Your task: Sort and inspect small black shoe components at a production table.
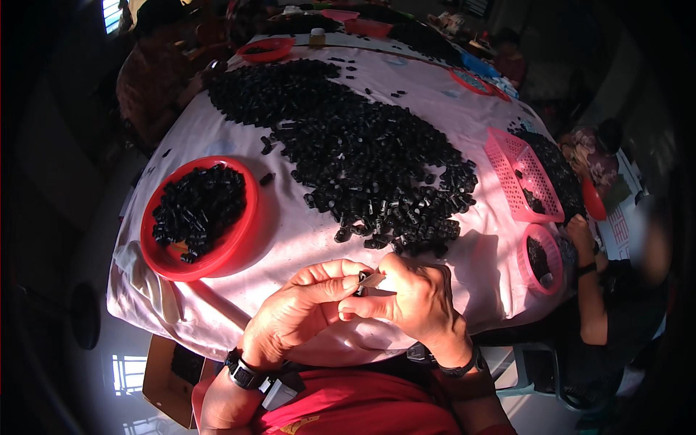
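Close to the table's near edge, both hands meet in front of me. My left hand (301,304) pinches a small black plastic part (361,278) between thumb and fingertips. A thin, flat blade (374,280) is gripped in my right hand (424,301), its edge up against the part; its handle is hidden in the fingers. Just beyond the hands spreads a large heap of similar black plastic parts (362,159). To the left, a red basin (251,206) holds more of these parts.
Right of the heap stand a pink perforated basket (507,156) and a round pink basket (523,254). A co-worker's hand (580,235) rests near them. Farther off are a red tray (279,45) and other people. A cardboard box (159,373) sits below the table, lower left.
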